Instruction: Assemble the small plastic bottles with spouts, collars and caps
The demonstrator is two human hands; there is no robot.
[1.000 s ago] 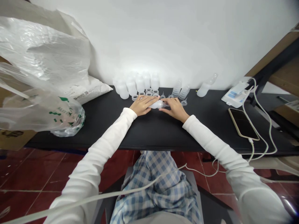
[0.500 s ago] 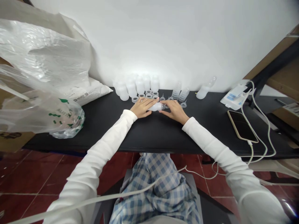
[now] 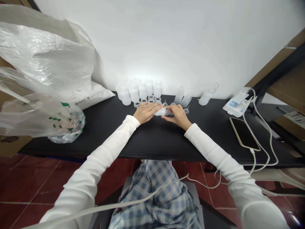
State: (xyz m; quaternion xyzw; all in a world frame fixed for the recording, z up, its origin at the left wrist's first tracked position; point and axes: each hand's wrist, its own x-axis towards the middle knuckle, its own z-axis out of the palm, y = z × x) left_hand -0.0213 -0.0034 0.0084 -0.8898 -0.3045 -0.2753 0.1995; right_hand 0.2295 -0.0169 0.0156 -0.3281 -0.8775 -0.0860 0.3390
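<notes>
Our left hand (image 3: 146, 113) grips white plastic bottle (image 3: 160, 112) on matte black worktop (image 3: 162, 143); right hand (image 3: 177, 116) apparently pinches clear plastic fitting (image 3: 167, 112) at neck.

Green lettering on the plastic bag (image 3: 58, 118) reads approximately "ALIT"; the remainder is illegible. Printed labels on the white sack (image 3: 82, 101) and the cardboard box (image 3: 294, 119) are too small to read.

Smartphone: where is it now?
Head view: the smartphone lies at the right end of the black table, below the white packet, its white cable plugged in.
</notes>
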